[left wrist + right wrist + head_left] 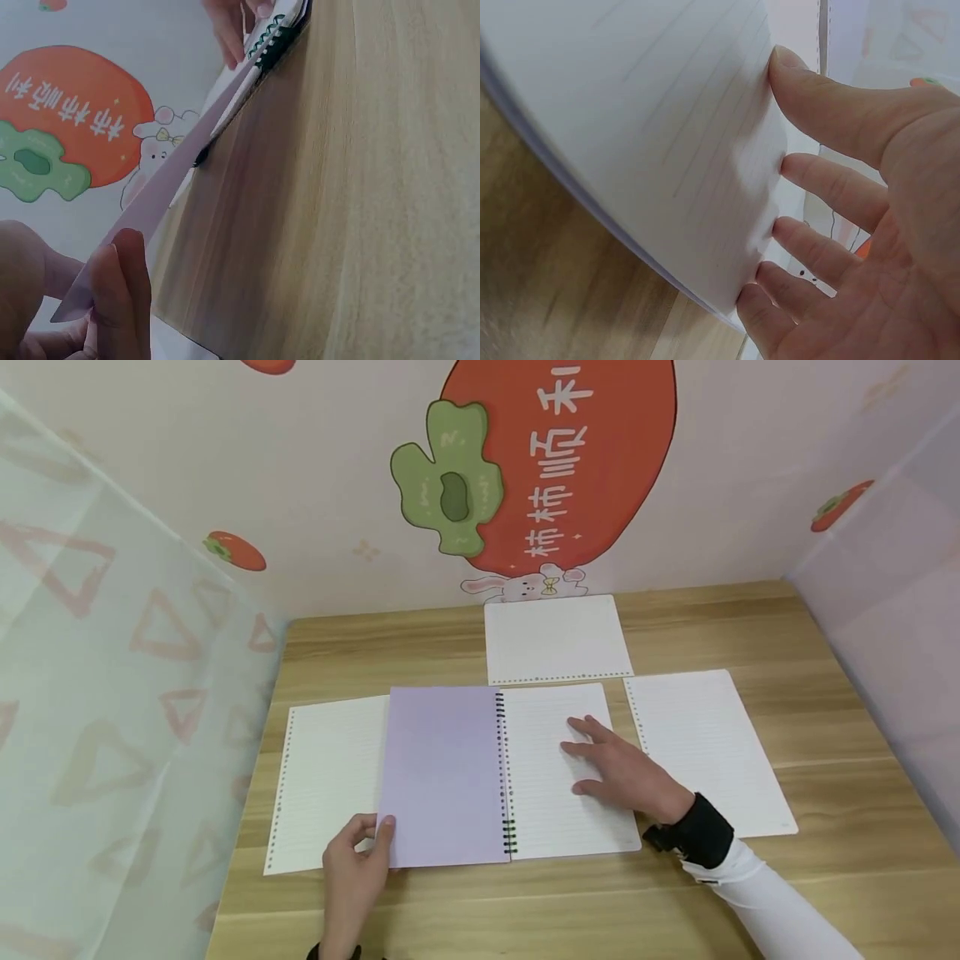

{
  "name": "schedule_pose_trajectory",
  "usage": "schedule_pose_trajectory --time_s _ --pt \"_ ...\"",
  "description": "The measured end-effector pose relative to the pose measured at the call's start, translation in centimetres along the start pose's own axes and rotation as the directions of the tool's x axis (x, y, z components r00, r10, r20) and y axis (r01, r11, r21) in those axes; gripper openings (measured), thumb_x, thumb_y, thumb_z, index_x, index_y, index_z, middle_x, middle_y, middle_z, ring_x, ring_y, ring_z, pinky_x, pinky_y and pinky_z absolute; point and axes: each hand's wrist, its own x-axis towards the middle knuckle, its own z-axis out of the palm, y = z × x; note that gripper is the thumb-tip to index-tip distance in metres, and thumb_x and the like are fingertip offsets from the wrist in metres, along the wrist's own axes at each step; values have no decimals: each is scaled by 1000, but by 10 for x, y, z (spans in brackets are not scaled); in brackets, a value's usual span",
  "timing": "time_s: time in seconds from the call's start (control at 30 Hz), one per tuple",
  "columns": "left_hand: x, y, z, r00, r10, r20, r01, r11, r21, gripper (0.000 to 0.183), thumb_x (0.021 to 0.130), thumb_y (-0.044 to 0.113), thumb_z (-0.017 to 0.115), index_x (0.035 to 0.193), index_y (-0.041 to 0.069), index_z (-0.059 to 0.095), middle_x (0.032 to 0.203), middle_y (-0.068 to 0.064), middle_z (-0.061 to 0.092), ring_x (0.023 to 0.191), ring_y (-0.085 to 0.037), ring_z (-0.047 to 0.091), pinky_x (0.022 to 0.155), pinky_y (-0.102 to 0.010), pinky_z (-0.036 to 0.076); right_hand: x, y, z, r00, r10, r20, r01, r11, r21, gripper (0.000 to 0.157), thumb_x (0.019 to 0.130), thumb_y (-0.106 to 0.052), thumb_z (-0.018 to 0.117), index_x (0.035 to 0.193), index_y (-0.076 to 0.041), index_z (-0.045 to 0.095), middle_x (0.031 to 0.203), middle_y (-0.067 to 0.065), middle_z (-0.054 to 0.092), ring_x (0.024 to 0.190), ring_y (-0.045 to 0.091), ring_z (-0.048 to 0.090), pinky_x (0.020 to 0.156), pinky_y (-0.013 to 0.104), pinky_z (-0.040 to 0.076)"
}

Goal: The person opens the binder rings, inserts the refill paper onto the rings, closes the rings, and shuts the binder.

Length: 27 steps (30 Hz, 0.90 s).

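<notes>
A spiral notebook lies spread in the middle of the table, with its purple cover (442,777) on the left and a lined white page (555,802) on the right. My left hand (360,860) pinches the cover's lower left edge between thumb and fingers. In the left wrist view the cover (169,176) slants up from the table toward the green spiral binding (268,36). My right hand (630,772) rests its spread fingertips on the lined page; the right wrist view shows thumb and fingers (825,187) touching the paper.
Loose punched sheets lie around the notebook: a left sheet (330,777) partly under the cover, a back sheet (555,639) by the wall, and a right sheet (705,743) beneath my right forearm's side. Printed walls enclose the wooden table (825,710) at the back and sides.
</notes>
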Motion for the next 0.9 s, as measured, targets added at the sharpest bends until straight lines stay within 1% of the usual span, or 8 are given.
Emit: schedule_pose_trajectory --time_s 0.13,0.23,0.4,0.57,0.63,0.77,0.83,0.9 --pt "4 -3 0 998 -65 23 64 998 24 18 96 14 69 97 -3 73 80 -15 73 44 -19 67 41 -26 50 1 1 0 1000 -10 -16 10 1000 4 67 82 -32 86 141 -8 66 165 13 38 154 38 29 114 51 41" --pt "6 -7 1 994 -107 26 106 993 44 18 95 15 69 96 -2 73 79 -13 75 44 -19 66 42 -26 48 1 2 0 999 -22 -28 22 1000 5 66 82 -30 86 140 -6 66 164 14 39 153 39 30 113 52 41" --pt "6 -12 5 992 -124 6 123 990 74 17 94 15 70 93 -1 74 75 -10 74 43 -17 64 42 -25 45 0 2 0 999 -18 -33 18 1000 12 66 81 -29 87 139 -6 67 164 14 40 153 39 31 113 52 41" --pt "5 -17 6 995 -96 -22 98 989 111 15 93 16 71 90 2 75 74 -8 75 42 -15 64 46 -24 46 0 0 0 1000 -4 -24 5 1000 11 66 81 -30 87 139 -7 67 164 13 40 154 37 31 113 51 42" --pt "5 -17 7 997 -74 -31 78 988 133 14 93 16 72 90 3 76 75 -8 75 43 -13 64 48 -24 47 1 0 0 1000 -9 -26 9 1000 12 66 81 -30 87 139 -7 67 164 14 39 154 38 30 113 52 41" --pt "6 -15 7 1000 -11 -29 17 981 191 16 92 20 75 89 4 76 72 -5 74 43 -10 60 45 -24 47 0 0 0 999 -16 -35 16 1000 20 66 81 -29 86 139 -6 67 164 15 39 153 39 30 113 53 41" --pt "6 -14 6 1000 23 -21 -17 970 244 18 91 22 76 88 4 76 68 -3 72 44 -9 58 44 -24 46 0 0 0 999 -16 -36 16 1000 21 66 81 -29 86 140 -5 66 164 15 39 153 40 30 113 53 41" --pt "6 -12 5 999 41 -10 -35 941 338 23 91 28 76 88 5 75 66 0 69 45 -9 55 43 -26 44 0 0 0 999 -15 -34 16 1000 18 66 81 -28 86 140 -5 66 164 16 39 153 40 30 113 52 41"
